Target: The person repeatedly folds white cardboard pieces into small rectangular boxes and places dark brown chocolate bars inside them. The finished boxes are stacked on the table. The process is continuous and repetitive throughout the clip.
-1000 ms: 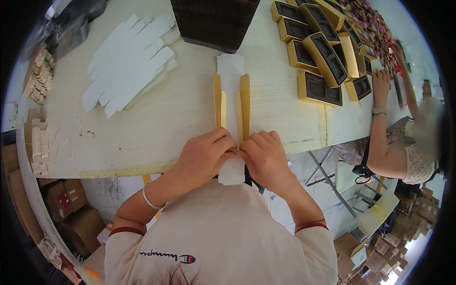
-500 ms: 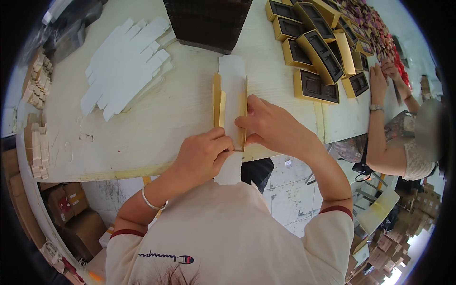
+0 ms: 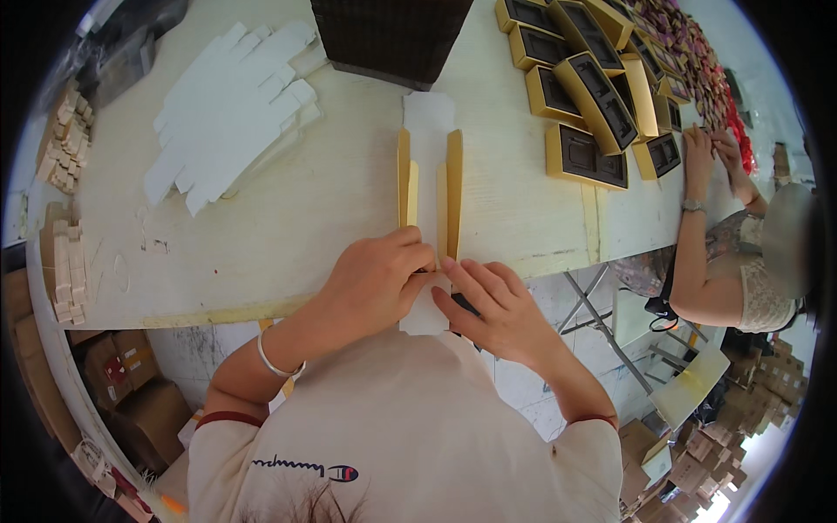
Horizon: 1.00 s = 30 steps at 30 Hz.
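In front of me at the table edge lies a partly folded cardboard box (image 3: pixel 454 187), gold outside and white inside. Its two long gold sides stand up, and a white end flap hangs past the edge toward me. My left hand (image 3: pixel 384 270) pinches the near left corner, fingers curled and thumb pressed in. At the near right corner is my right hand (image 3: pixel 493 307), its fingertips on the fold and its thumb by the white flap; these fingers are bent but apart from one another.
A pile of flat white box blanks (image 3: pixel 231 113) lies to the left. Beyond the box stands a tall dark stack of trays (image 3: pixel 388 39). Finished gold boxes with black inserts (image 3: pixel 586 155) are heaped at the right, near a co-worker's hands (image 3: pixel 697 161). Small pale pieces (image 3: pixel 68 270) line the left edge.
My right hand has moved from the box's right side down to the near right corner. The right side now leans outward, showing its inner fold.
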Tool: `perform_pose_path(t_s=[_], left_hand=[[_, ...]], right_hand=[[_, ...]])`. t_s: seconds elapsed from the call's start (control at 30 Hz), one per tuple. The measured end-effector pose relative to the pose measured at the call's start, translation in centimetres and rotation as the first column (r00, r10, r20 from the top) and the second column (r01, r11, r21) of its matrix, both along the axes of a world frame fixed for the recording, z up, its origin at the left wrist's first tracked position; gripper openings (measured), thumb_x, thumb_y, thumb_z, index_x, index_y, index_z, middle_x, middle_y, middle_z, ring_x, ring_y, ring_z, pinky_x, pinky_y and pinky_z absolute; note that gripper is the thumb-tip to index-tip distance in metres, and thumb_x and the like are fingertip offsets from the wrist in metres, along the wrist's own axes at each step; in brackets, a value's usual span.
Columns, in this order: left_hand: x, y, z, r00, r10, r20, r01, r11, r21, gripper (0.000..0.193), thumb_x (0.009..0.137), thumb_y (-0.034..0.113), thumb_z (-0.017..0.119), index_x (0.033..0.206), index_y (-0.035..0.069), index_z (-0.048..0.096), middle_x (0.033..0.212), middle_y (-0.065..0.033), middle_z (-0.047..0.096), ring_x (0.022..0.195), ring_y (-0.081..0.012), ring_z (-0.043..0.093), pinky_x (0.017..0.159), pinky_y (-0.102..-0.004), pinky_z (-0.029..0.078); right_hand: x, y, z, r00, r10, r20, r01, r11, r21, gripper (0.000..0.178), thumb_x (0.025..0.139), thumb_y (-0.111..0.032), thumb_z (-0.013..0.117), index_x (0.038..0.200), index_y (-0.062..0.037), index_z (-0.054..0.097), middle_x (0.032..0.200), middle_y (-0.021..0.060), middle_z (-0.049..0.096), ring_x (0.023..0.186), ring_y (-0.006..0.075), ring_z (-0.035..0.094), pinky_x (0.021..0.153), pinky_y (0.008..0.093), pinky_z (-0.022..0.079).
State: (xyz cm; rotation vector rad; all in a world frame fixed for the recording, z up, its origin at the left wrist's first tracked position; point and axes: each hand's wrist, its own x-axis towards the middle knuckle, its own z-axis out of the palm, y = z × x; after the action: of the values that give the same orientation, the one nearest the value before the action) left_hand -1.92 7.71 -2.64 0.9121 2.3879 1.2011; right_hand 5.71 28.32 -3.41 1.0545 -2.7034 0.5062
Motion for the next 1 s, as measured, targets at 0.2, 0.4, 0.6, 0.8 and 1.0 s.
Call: perform_pose_path(t_s=[0.2, 0.4, 0.6, 0.8, 1.0], left_hand=[[-0.3, -0.1, 0.4, 0.988, -0.04, 0.149, 0.036, 0.999, 0.031, 0.007, 0.081, 0.004, 0.067, 0.085, 0.001, 0.062, 0.081, -0.0092, 0.059, 0.065, -0.024, 0.059, 0.058, -0.0325, 0.047], [-1.0, -1.3, 0.4, 0.943, -0.2, 0.265, 0.135, 0.961, 0.243, 0.024, 0.092, 0.01, 0.059, 0.114, 0.001, 0.052, 0.094, -0.0128, 0.062, 0.076, -0.0251, 0.061, 0.067, -0.0332, 0.049], [0.1, -0.7, -0.6, 0.987, -0.075, 0.145, 0.044, 0.977, 0.208, 0.03, 0.094, 0.008, 0.052, 0.122, 0.004, 0.04, 0.109, -0.0162, 0.056, 0.079, -0.0357, 0.061, 0.065, -0.041, 0.049], [-0.4, -0.3, 0.0, 0.991, -0.032, 0.133, 0.004, 0.979, 0.204, 0.026, 0.092, -0.002, 0.051, 0.117, 0.002, 0.043, 0.122, -0.0145, 0.05, 0.079, -0.0287, 0.059, 0.07, -0.0358, 0.049], [1.7, 0.2, -0.7, 0.993, 0.093, -0.071, -0.087, 0.992, 0.091, 0.015, 0.088, -0.001, 0.057, 0.103, -0.002, 0.056, 0.112, -0.0136, 0.05, 0.075, -0.0281, 0.058, 0.066, -0.0369, 0.049]], right_hand=[[-0.5, -1.3, -3.3, 0.997, -0.082, -0.01, 0.068, 0.885, -0.46, 0.033, 0.063, 0.001, 0.069, 0.094, -0.0021, 0.062, 0.112, 0.0136, 0.064, 0.09, 0.0276, 0.059, 0.073, 0.0337, 0.049], [-2.0, -1.8, -1.6, 0.974, -0.177, 0.143, 0.227, 0.8, -0.555, 0.035, 0.066, 0.009, 0.069, 0.097, -0.0034, 0.059, 0.086, 0.0097, 0.063, 0.072, 0.0279, 0.056, 0.062, 0.0341, 0.045], [-2.4, -3.2, -2.1, 0.922, -0.231, 0.31, 0.385, 0.619, -0.684, 0.041, 0.077, 0.004, 0.073, 0.111, -0.003, 0.052, 0.083, 0.0119, 0.06, 0.069, 0.0259, 0.055, 0.055, 0.0332, 0.044], [-2.0, -2.9, -2.5, 0.959, -0.276, 0.069, 0.273, 0.827, -0.49, 0.028, 0.08, -0.005, 0.069, 0.106, -0.0003, 0.06, 0.102, 0.0123, 0.058, 0.077, 0.0244, 0.055, 0.061, 0.0338, 0.045], [-2.6, -2.4, -1.5, 0.959, -0.239, -0.154, 0.219, 0.966, -0.135, 0.031, 0.067, -0.005, 0.064, 0.098, -0.0012, 0.061, 0.096, 0.0084, 0.055, 0.076, 0.0198, 0.051, 0.061, 0.0296, 0.04]])
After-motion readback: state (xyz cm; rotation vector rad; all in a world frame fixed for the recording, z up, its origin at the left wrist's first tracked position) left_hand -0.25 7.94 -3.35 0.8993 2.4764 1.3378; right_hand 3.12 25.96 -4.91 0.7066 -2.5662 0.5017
